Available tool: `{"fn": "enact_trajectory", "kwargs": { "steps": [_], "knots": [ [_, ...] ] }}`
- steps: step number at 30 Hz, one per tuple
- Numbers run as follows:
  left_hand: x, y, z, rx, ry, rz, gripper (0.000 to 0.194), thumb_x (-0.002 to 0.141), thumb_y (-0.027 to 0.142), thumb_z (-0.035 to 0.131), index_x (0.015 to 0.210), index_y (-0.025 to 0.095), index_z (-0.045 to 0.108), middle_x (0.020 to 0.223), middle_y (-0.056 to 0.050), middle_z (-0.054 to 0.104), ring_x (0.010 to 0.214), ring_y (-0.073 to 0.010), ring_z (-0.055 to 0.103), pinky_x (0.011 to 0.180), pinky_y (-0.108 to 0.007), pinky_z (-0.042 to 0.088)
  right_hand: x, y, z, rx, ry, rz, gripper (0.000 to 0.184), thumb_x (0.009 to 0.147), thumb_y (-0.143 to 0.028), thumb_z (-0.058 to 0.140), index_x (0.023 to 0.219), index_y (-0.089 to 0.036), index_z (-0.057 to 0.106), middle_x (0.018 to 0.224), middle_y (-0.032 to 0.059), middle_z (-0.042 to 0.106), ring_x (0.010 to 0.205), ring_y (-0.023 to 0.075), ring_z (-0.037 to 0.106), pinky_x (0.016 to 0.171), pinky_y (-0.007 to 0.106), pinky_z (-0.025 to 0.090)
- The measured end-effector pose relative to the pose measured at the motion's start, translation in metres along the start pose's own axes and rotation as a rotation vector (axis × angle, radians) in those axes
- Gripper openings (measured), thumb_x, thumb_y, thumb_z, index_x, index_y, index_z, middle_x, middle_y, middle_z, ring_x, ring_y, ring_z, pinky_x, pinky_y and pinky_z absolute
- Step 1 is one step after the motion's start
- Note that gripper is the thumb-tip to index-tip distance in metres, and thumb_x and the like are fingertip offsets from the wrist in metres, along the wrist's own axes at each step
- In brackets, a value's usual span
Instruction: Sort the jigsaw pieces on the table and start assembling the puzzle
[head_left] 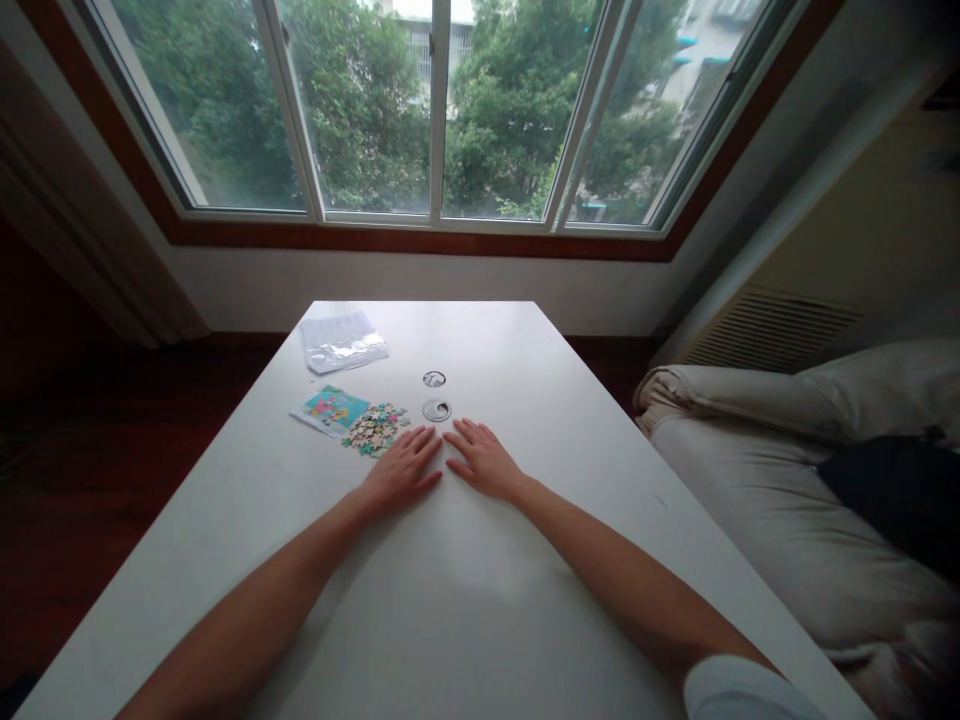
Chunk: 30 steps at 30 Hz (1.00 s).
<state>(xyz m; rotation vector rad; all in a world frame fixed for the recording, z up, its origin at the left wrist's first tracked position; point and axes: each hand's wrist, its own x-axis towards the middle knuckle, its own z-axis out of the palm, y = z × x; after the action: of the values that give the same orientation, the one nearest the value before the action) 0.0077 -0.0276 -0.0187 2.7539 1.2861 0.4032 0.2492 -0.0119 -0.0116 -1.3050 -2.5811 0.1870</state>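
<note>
My left hand [405, 467] lies flat on the white table, fingers stretched out and holding nothing. Just beyond its fingers is a heap of small jigsaw puzzle pieces [375, 428], some wood-coloured and some green. A colourful picture sheet [330, 408] lies partly beside the heap, on its left. My right hand [484, 458] also rests flat, fingers spread, with its fingertips close to those of the left. Ahead of both hands are two small round discs [436, 409], one behind the other, greyish with dark markings too small to make out.
A clear plastic bag [343, 343] lies at the table's far left corner. The white table [480, 620] stretches toward a window [439, 120] with trees outside. A beige sofa [720, 470] stands along the right, with a dark cloth [892, 490] on it.
</note>
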Motion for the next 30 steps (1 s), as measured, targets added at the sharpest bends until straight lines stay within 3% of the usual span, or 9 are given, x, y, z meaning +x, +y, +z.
{"fn": "enact_trajectory", "kwargs": {
  "steps": [7,16,26,30],
  "knots": [
    [0.004,-0.008,0.002,-0.003,-0.028,-0.066,0.07,0.099,0.06,0.04,0.158,0.023,0.032,0.166,-0.01,0.028,0.153,-0.0294,0.025,0.126,-0.049,0.021,0.002,0.002,-0.002,0.023,0.013,-0.004,0.055,0.1,-0.051,0.048,0.149,-0.026,0.049,0.162,0.0108,0.037,0.152,0.0278,0.029,0.124,0.05,0.023],
    [0.007,-0.024,-0.01,0.004,-0.03,-0.081,0.067,0.1,0.059,0.041,0.156,0.023,0.038,0.164,-0.01,0.031,0.153,-0.0289,0.027,0.125,-0.049,0.022,0.001,0.004,0.0,0.016,0.014,-0.011,0.054,0.1,-0.051,0.049,0.148,-0.026,0.051,0.162,0.0111,0.037,0.151,0.0281,0.03,0.124,0.051,0.023],
    [0.002,-0.011,-0.006,0.016,-0.016,-0.066,0.067,0.1,0.056,0.042,0.155,0.018,0.037,0.163,-0.014,0.034,0.151,-0.0286,0.03,0.125,-0.048,0.024,0.001,0.003,-0.004,0.017,-0.008,-0.013,0.055,0.1,-0.051,0.049,0.149,-0.025,0.049,0.162,0.0115,0.035,0.152,0.0284,0.028,0.123,0.051,0.023],
    [0.002,-0.011,-0.004,0.029,-0.02,-0.079,0.071,0.099,0.058,0.041,0.156,0.017,0.034,0.165,-0.014,0.029,0.153,-0.0296,0.025,0.125,-0.048,0.022,-0.001,0.0,-0.004,-0.009,-0.04,-0.017,0.068,0.097,-0.063,0.047,0.155,-0.027,0.041,0.166,0.011,0.028,0.154,0.0316,0.021,0.124,0.055,0.015]
  ]
}}
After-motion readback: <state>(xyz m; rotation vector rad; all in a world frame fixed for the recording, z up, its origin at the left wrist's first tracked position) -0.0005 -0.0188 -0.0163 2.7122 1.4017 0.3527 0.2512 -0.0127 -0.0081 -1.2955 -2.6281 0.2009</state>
